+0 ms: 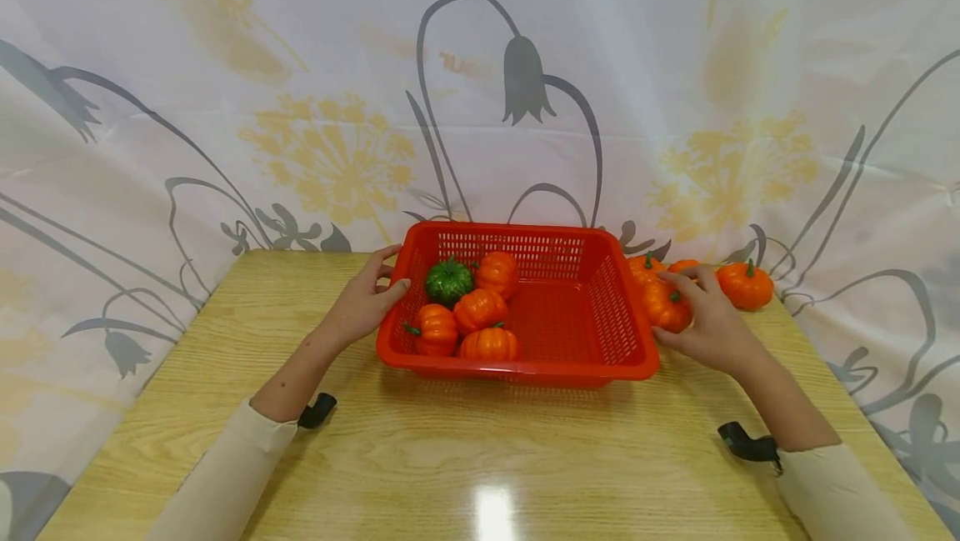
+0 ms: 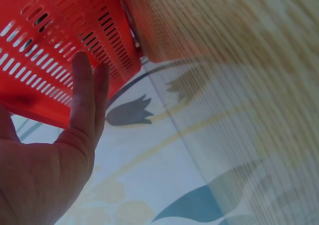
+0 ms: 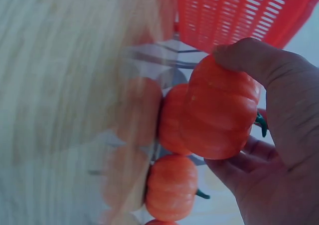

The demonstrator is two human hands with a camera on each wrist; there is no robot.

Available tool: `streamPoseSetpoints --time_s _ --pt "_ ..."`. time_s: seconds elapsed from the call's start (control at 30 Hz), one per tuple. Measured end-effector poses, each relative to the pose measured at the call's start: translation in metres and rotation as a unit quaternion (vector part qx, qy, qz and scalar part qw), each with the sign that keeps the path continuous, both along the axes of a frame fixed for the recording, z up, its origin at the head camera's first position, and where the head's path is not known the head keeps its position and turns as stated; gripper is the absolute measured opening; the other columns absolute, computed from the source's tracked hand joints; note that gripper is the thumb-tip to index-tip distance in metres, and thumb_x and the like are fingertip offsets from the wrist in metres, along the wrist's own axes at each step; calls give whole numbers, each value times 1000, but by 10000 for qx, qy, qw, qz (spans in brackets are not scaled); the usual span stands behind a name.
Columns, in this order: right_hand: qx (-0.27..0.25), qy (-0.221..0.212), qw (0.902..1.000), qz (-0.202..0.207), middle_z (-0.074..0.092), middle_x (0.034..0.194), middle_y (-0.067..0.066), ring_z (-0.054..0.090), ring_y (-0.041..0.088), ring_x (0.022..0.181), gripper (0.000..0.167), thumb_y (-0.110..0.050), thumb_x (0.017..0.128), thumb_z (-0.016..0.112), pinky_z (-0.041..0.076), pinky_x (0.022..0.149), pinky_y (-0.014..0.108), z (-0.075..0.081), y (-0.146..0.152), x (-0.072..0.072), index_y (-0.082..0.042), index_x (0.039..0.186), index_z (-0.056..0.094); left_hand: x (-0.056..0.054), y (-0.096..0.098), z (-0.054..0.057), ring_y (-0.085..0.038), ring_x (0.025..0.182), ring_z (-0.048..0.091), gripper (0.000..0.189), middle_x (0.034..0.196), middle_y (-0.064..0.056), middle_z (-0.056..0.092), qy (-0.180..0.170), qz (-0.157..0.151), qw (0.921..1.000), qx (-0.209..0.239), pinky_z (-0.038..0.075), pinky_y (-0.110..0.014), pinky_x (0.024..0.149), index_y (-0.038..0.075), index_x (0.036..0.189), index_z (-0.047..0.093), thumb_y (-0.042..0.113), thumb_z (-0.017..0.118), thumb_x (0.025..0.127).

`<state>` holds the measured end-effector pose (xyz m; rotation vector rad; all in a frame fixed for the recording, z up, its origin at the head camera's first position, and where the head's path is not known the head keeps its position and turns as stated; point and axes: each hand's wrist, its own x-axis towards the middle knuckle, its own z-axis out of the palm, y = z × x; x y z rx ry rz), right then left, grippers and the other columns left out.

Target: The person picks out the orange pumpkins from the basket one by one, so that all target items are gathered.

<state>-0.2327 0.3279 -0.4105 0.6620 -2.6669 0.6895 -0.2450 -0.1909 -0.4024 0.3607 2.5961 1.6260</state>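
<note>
A red plastic basket (image 1: 525, 369) with slotted walls sits on the table. My left hand (image 1: 362, 301) holds its left side, thumb over the rim and fingers along the outer wall; the left wrist view shows two fingers (image 2: 83, 93) extended against the slots. Beyond the right wall, my right hand (image 1: 716, 326) grips a small orange pumpkin (image 1: 663, 308) between thumb and fingers. That pumpkin (image 3: 219, 115) has its green stem toward the palm in the right wrist view. In the basket's left half lie a green pumpkin (image 1: 449, 284) and several orange pumpkins (image 1: 480, 311).
More orange pumpkins stand right of the basket, one (image 1: 745, 286) at the far right and another (image 1: 645, 267) behind the held one. A flower-printed curtain (image 1: 480, 107) hangs along the back edge of the wooden table (image 1: 420, 458).
</note>
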Motion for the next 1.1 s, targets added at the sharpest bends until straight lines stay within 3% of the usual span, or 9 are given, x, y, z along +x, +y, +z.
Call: streamPoseSetpoints --time_s 0.2,0.57,1.1 --pt "136 -50 9999 -3 50 128 23 57 36 100 82 -6 73 93 53 85 59 -6 0 -2 9 143 53 -1 0 -2 -41 114 70 66 141 -27 56 11 5 10000 -46 65 -46 86 11 168 25 22 56 111" --pt "202 68 9994 264 53 125 23 57 39 103 82 -9 69 97 52 87 61 -14 3 -8 9 137 56 -2 0 0 -42 112 71 66 140 -29 56 29 0 10000 -26 65 -47 85 8 167 24 19 56 110" --pt "349 -256 9989 176 54 123 21 56 37 103 81 -14 73 96 53 87 60 -6 2 -3 8 141 56 0 0 1 -43 116 69 68 143 -29 55 53 -62 10000 25 65 -49 86 9 168 23 20 56 110"
